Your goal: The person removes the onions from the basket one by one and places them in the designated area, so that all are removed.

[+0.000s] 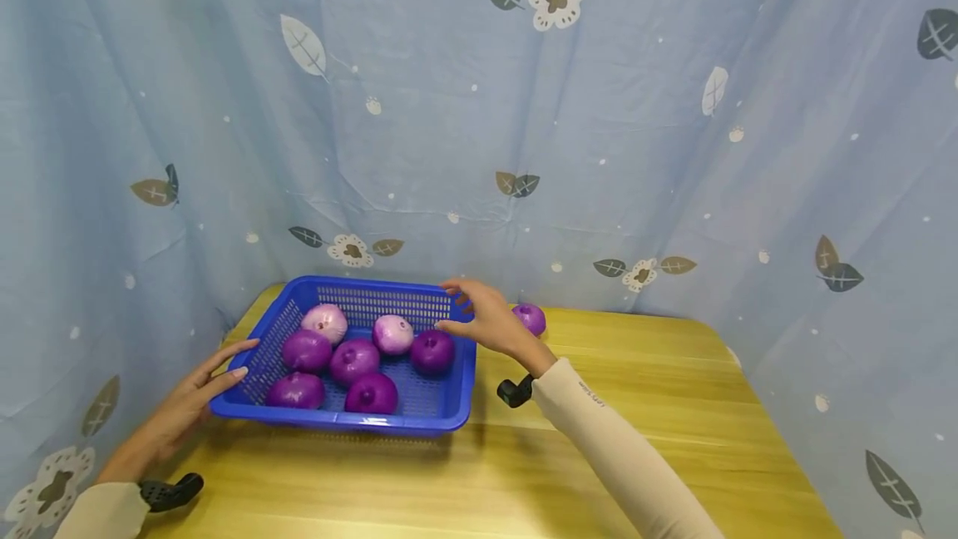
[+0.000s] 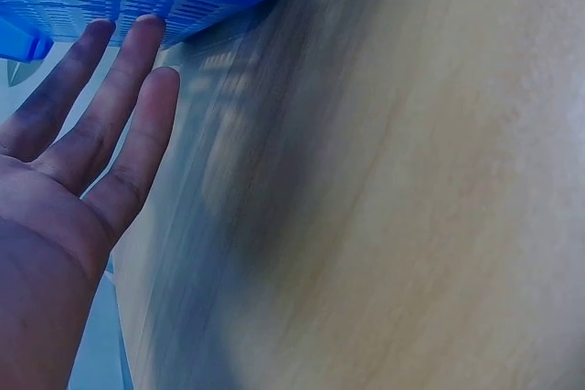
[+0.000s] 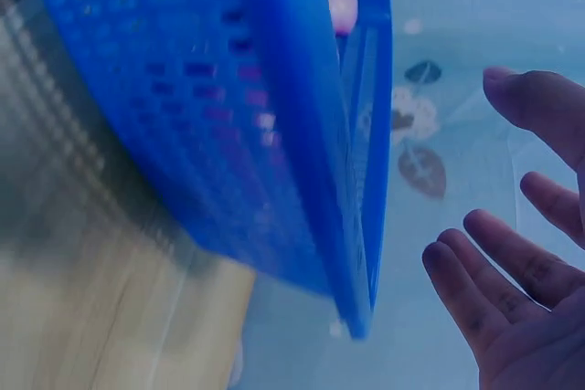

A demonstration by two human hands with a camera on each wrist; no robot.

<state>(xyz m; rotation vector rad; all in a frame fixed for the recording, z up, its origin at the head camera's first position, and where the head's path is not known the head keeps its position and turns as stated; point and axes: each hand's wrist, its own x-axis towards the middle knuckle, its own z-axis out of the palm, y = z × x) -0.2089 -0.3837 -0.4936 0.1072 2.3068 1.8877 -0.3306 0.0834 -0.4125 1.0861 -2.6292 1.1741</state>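
Note:
A blue plastic basket (image 1: 344, 418) with slotted walls stands at the left of the table, holding several onions, some deep purple (image 1: 355, 362) and some pale pink (image 1: 392, 334). My left hand (image 1: 190, 398) is at its left side, fingers extended at the rim; in the left wrist view the fingertips reach the slotted wall (image 2: 174, 8), though contact is hard to confirm. Above the right rear corner my right hand (image 1: 490, 323) hovers, fingers loosely bent, nothing in its grasp. One dark purple onion (image 1: 432, 352) lies just below that thumb. The right wrist view shows a gap between hand and basket.
Another purple onion (image 1: 530, 319) lies on the wooden table (image 1: 636, 406) behind the right hand, outside the basket. A blue patterned curtain (image 1: 464, 106) hangs around the table's back and sides. Each wrist carries a small black device (image 1: 515, 393).

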